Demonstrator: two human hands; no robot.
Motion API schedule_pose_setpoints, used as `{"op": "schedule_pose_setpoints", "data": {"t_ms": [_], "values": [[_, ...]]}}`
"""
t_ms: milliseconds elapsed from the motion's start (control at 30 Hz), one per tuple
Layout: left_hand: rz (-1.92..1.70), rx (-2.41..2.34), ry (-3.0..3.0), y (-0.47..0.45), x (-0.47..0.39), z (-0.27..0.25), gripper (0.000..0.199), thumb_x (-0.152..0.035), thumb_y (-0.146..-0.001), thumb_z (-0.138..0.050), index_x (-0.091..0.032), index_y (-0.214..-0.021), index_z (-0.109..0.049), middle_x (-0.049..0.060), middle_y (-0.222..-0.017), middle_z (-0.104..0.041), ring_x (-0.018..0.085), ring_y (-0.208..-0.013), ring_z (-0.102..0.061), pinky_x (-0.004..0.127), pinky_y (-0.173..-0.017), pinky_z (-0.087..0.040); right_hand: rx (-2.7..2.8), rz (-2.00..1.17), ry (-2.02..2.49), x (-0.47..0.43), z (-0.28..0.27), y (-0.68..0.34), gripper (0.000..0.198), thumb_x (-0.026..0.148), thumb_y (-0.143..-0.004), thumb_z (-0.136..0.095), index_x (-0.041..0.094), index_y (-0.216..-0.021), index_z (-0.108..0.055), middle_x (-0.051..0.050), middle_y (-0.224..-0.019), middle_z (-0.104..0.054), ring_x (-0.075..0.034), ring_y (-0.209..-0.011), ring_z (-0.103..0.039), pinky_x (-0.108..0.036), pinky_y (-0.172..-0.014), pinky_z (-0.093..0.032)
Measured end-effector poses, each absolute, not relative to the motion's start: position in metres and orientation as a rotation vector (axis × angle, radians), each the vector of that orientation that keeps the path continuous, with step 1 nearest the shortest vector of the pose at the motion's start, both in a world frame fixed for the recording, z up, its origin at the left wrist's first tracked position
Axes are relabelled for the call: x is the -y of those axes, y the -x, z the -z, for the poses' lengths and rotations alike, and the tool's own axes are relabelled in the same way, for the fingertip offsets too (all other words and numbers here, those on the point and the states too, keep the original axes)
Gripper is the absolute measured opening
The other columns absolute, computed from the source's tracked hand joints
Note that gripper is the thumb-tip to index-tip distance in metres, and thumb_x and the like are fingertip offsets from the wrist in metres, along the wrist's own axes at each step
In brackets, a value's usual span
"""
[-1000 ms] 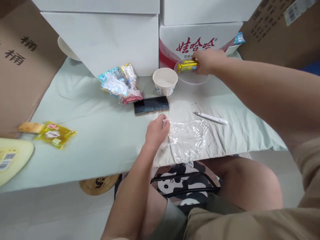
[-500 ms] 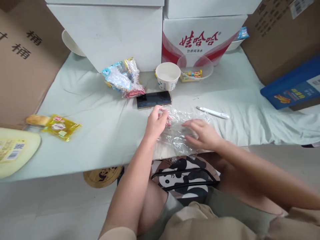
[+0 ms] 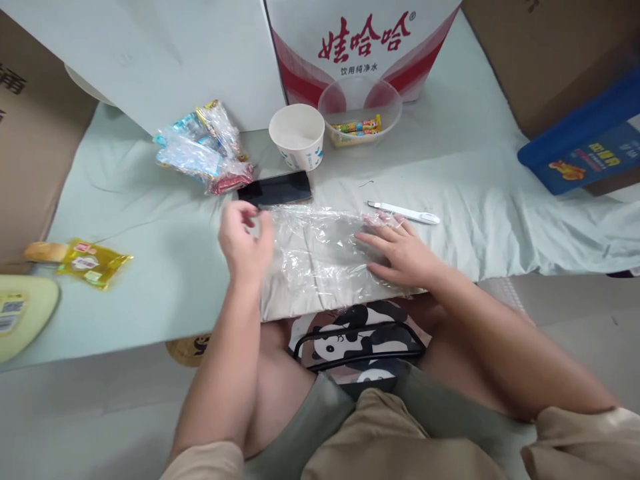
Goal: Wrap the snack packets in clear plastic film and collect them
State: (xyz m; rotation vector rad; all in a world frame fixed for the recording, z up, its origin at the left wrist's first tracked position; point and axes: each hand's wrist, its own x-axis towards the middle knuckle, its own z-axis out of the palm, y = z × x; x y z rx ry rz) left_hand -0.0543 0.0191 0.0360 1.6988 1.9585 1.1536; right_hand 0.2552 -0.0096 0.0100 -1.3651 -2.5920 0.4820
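A clear, crinkled plastic bag lies spread over the cloth-covered table in front of me. My left hand is at the bag's left edge, with its fingers curled in and the thumb closed on the plastic. On the right part of the bag, my right hand rests flat with its fingers spread. A black phone lies just behind the bag's left side. Beyond my right fingertips is a white utility knife.
At the back stand a paper cup, a clear plastic bowl with wrapped snacks, and a pile of snack packets. White cartons rise behind them. At left are a yellow wrapper and a bread roll; a blue box is at right.
My left hand has moved left, drawing the bag out wider and flatter. My right hand has flattened onto the bag. The whole view has shifted.
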Motion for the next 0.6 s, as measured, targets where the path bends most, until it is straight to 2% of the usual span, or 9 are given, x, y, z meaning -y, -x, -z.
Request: {"op": "schedule_pose_setpoints", "data": {"t_ms": [67,100,167,233,267,333,400,500,600], "values": [[-0.889,-1.520,-2.122,0.043,-0.003,-0.034,0.013,-0.036,-0.092,-0.060,-0.024,-0.097,-0.061,0.003,-0.102,-0.070,0.021,-0.101,-0.067,0.042,-0.096,-0.055,2.445,-0.519,1.365,0.009,-0.012,-0.259,0.054,0.037,-0.094,-0.058,0.029,-0.147,-0.056,-0.010,-0.165,-0.044,-0.041,-0.150,-0.043,-0.067,-0.121,-0.037],[-0.676,-1.344,-2.235,0.037,0.004,-0.032,0.022,-0.038,-0.089,-0.066,-0.023,-0.105,-0.065,0.005,-0.114,-0.072,0.026,-0.118,-0.065,0.047,-0.107,-0.052,2.352,-0.558,1.378,0.008,-0.012,-0.260,0.052,0.036,-0.095,-0.057,0.028,-0.146,-0.056,-0.012,-0.164,-0.045,-0.039,-0.143,-0.053,-0.063,-0.116,-0.045],[-0.352,-1.158,-2.335,0.029,0.016,-0.028,0.046,-0.041,-0.081,-0.077,-0.024,-0.122,-0.067,0.009,-0.142,-0.065,0.034,-0.145,-0.049,0.056,-0.122,-0.040,2.154,-0.641,1.459,0.006,-0.013,-0.260,0.053,0.037,-0.096,-0.054,0.025,-0.148,-0.054,-0.015,-0.164,-0.043,-0.033,-0.116,-0.071,-0.054,-0.099,-0.060],[-0.174,-1.130,-2.357,0.026,0.023,-0.026,0.061,-0.041,-0.076,-0.082,-0.027,-0.133,-0.065,0.010,-0.159,-0.051,0.038,-0.158,-0.031,0.061,-0.128,-0.030,1.992,-0.652,1.599,0.002,-0.013,-0.259,0.057,0.038,-0.096,-0.054,0.024,-0.151,-0.051,-0.019,-0.165,-0.039,-0.028,-0.093,-0.076,-0.052,-0.083,-0.064],[-0.137,-1.130,-2.354,0.027,0.025,-0.026,0.064,-0.041,-0.075,-0.082,-0.028,-0.136,-0.065,0.010,-0.163,-0.047,0.038,-0.160,-0.027,0.062,-0.128,-0.028,1.940,-0.612,1.667,0.000,-0.014,-0.258,0.058,0.039,-0.096,-0.054,0.024,-0.152,-0.050,-0.020,-0.167,-0.036,-0.030,-0.092,-0.076,-0.054,-0.081,-0.064],[-0.096,-1.143,-2.330,0.033,0.026,-0.028,0.066,-0.040,-0.075,-0.083,-0.030,-0.138,-0.064,0.008,-0.168,-0.041,0.038,-0.161,-0.023,0.063,-0.129,-0.028,1.894,-0.456,1.729,0.000,-0.019,-0.258,0.059,0.040,-0.095,-0.055,0.025,-0.152,-0.051,-0.021,-0.169,-0.031,-0.037,-0.109,-0.072,-0.060,-0.090,-0.061],[-0.091,-1.191,-2.296,0.040,0.024,-0.030,0.065,-0.039,-0.076,-0.082,-0.030,-0.138,-0.065,0.008,-0.169,-0.040,0.038,-0.162,-0.023,0.064,-0.128,-0.028,1.965,-0.357,1.610,0.004,-0.025,-0.257,0.058,0.041,-0.096,-0.056,0.028,-0.152,-0.051,-0.016,-0.168,-0.035,-0.040,-0.132,-0.061,-0.063,-0.105,-0.054],[-0.183,-1.303,-2.249,0.051,0.020,-0.030,0.052,-0.033,-0.081,-0.077,-0.026,-0.132,-0.068,0.009,-0.166,-0.045,0.037,-0.160,-0.028,0.063,-0.128,-0.031,2.368,-0.549,1.165,0.019,-0.030,-0.251,0.065,0.048,-0.091,-0.066,0.032,-0.152,-0.052,-0.009,-0.160,-0.050,-0.037,-0.147,-0.049,-0.062,-0.120,-0.042],[-0.415,-1.401,-2.171,0.061,0.017,-0.030,0.040,-0.027,-0.088,-0.067,-0.025,-0.129,-0.069,0.009,-0.160,-0.052,0.031,-0.154,-0.042,0.055,-0.125,-0.039,2.734,-0.740,0.958,0.033,-0.023,-0.243,0.070,0.044,-0.084,-0.076,0.030,-0.151,-0.056,-0.008,-0.162,-0.049,-0.041,-0.154,-0.038,-0.067,-0.123,-0.033]]}}
